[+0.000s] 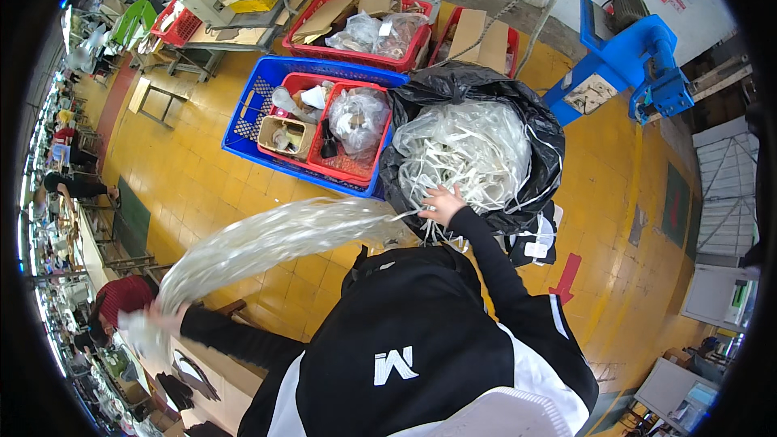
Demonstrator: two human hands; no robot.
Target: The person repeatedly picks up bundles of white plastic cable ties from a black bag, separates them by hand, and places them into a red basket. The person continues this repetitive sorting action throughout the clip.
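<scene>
— Yellow tiled floor point(194, 194) noted as background. Where is the bundle of strips point(267, 235) recorded?

— Between the hands. It is gripped near one end by the left hand point(168, 320), which is blurred, and is stretched across toward the right hand point(443, 206).

— Right grip?

— Fingers are seen spread at the near edge of the black bag point(546, 154); whether any strip is pinched cannot be told. Loose strips point(469, 163) are heaped just beyond.

— Risks?

— Tangling is judged likeliest, should the bundle's tail be caught among the loose strips. Snagging on the blue crate point(257, 85), left of the right hand, could be caused by a low sweep. With the left grip slackened, strands might be dropped.
</scene>
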